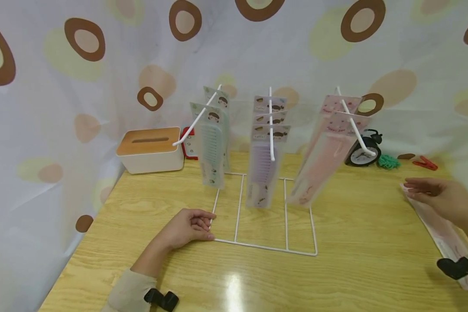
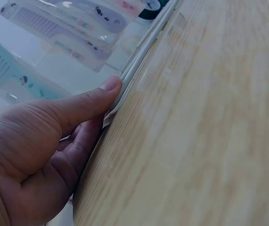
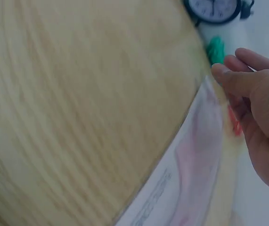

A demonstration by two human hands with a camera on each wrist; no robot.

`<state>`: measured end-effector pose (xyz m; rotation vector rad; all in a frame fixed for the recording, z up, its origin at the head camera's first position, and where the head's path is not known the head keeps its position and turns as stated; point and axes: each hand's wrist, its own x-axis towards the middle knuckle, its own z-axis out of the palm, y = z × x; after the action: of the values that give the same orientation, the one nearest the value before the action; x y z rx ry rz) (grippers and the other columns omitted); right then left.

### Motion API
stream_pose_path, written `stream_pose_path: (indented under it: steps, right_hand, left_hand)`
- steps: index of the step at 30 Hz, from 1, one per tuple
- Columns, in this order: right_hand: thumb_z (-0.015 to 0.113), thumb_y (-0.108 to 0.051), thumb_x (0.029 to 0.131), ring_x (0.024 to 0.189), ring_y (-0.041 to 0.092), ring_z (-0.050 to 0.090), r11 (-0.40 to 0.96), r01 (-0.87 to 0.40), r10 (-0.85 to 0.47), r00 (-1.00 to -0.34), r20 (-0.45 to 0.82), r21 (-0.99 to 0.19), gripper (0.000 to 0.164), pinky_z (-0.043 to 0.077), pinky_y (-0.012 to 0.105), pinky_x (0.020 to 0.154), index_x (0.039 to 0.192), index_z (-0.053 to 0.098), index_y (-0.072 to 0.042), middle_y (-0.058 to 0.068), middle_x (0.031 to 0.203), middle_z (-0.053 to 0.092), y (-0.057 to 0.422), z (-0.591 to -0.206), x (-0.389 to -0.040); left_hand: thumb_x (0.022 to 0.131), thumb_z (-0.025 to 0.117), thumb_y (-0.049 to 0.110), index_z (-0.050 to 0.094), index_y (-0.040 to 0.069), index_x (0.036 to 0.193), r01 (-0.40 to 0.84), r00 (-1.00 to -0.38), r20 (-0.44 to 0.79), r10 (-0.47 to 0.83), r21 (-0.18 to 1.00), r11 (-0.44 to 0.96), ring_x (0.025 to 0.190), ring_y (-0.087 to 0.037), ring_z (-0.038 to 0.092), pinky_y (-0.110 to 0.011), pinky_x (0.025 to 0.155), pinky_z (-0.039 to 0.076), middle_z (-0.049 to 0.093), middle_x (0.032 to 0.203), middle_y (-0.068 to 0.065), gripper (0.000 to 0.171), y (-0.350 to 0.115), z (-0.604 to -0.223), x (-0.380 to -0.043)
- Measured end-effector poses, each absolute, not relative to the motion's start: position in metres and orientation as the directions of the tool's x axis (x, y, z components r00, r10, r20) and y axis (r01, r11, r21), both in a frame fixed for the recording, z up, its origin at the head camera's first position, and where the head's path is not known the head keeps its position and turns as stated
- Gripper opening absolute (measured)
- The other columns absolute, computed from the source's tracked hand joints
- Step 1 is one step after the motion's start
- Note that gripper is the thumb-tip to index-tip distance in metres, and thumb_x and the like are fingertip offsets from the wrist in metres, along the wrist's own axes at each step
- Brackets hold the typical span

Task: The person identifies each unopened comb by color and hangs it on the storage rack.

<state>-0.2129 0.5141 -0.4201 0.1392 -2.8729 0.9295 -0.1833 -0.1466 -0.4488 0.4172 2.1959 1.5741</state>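
My left hand (image 1: 189, 225) grips the front left corner of a white wire display rack's base (image 1: 257, 245); in the left wrist view the thumb (image 2: 110, 84) presses on the wire. From the rack's three prongs hang packaged combs: two green ones (image 1: 211, 143) at left, three purple ones (image 1: 262, 164) in the middle, pink ones (image 1: 327, 158) at right. At the far right, a packaged pink comb (image 3: 198, 141) lies on the table. My right hand (image 1: 446, 199) hovers at its upper end, fingers loosely bent, with the thumb tip close to the package's corner in the right wrist view.
Behind the rack at left stand a white tissue box (image 1: 152, 162) with a wooden lid and a red-edged calendar-like item (image 1: 190, 143). A black alarm clock (image 1: 362, 156), a green coil (image 1: 388, 162) and a red clip (image 1: 426, 163) sit at back right. A patterned curtain (image 1: 257, 56) hangs behind.
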Motion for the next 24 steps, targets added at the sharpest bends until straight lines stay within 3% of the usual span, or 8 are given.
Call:
stream_pose_path:
  steps: [6, 12, 16, 21, 23, 24]
  right_hand:
    - [0.080, -0.022, 0.087, 0.086, -0.029, 0.036, 0.883, -0.176, -0.118, -0.981, 0.157, -0.436, 0.057, 0.039, 0.006, 0.062, 0.135, 0.059, 0.000, -0.053, 0.108, 0.035, 0.537, -0.438, -0.213]
    - [0.083, -0.028, 0.083, 0.069, -0.003, 0.043, 0.884, -0.158, -0.128, -0.987, 0.097, -0.440, 0.080, 0.035, 0.020, 0.056, 0.149, 0.044, -0.004, -0.055, 0.108, 0.031, 0.538, -0.443, -0.215]
    - [0.084, -0.033, 0.082, 0.066, 0.005, 0.042, 0.899, -0.114, -0.104, -0.993, 0.047, -0.424, 0.085, 0.032, 0.023, 0.056, 0.151, 0.041, -0.006, -0.030, 0.113, 0.045, 0.536, -0.444, -0.216]
    - [0.085, -0.036, 0.080, 0.068, 0.010, 0.044, 0.908, -0.093, -0.094, -0.995, 0.019, -0.409, 0.088, 0.032, 0.022, 0.058, 0.150, 0.042, -0.005, 0.023, 0.124, 0.055, 0.532, -0.442, -0.220]
    - [0.083, -0.037, 0.082, 0.078, 0.020, 0.051, 0.903, -0.067, -0.066, -0.998, 0.017, -0.424, 0.089, 0.037, 0.025, 0.061, 0.152, 0.040, -0.005, 0.032, 0.127, 0.052, 0.530, -0.441, -0.220]
    - [0.083, -0.037, 0.083, 0.081, 0.021, 0.051, 0.897, -0.054, -0.045, -0.998, 0.031, -0.438, 0.086, 0.038, 0.024, 0.062, 0.151, 0.040, -0.006, 0.031, 0.126, 0.053, 0.529, -0.442, -0.219]
  left_hand:
    - [0.080, 0.083, 0.004, 0.063, -0.006, 0.127, -0.005, -0.870, -0.157, 0.466, 0.950, 0.312, 0.082, -0.015, 0.064, -0.022, 0.072, 0.059, 0.065, 0.098, -0.014, 0.053, -0.148, -0.449, -0.180]
    - [0.080, 0.083, 0.007, 0.064, -0.005, 0.127, 0.017, -0.874, -0.148, 0.463, 0.942, 0.334, 0.083, -0.015, 0.062, -0.021, 0.071, 0.057, 0.065, 0.098, -0.014, 0.052, -0.149, -0.446, -0.179]
    - [0.080, 0.083, 0.007, 0.063, -0.005, 0.126, 0.021, -0.873, -0.145, 0.466, 0.943, 0.333, 0.083, -0.015, 0.062, -0.020, 0.070, 0.056, 0.065, 0.098, -0.014, 0.052, -0.150, -0.446, -0.179]
    - [0.080, 0.083, 0.006, 0.063, -0.006, 0.127, 0.014, -0.871, -0.149, 0.467, 0.944, 0.328, 0.083, -0.015, 0.062, -0.020, 0.071, 0.057, 0.065, 0.099, -0.015, 0.052, -0.149, -0.446, -0.180]
    - [0.080, 0.083, 0.005, 0.063, -0.006, 0.127, 0.010, -0.871, -0.150, 0.467, 0.947, 0.322, 0.083, -0.015, 0.063, -0.020, 0.072, 0.057, 0.064, 0.099, -0.015, 0.052, -0.149, -0.447, -0.181]
    - [0.080, 0.083, 0.005, 0.063, -0.006, 0.127, 0.010, -0.872, -0.147, 0.468, 0.948, 0.317, 0.083, -0.015, 0.063, -0.020, 0.072, 0.057, 0.064, 0.098, -0.015, 0.052, -0.148, -0.448, -0.181]
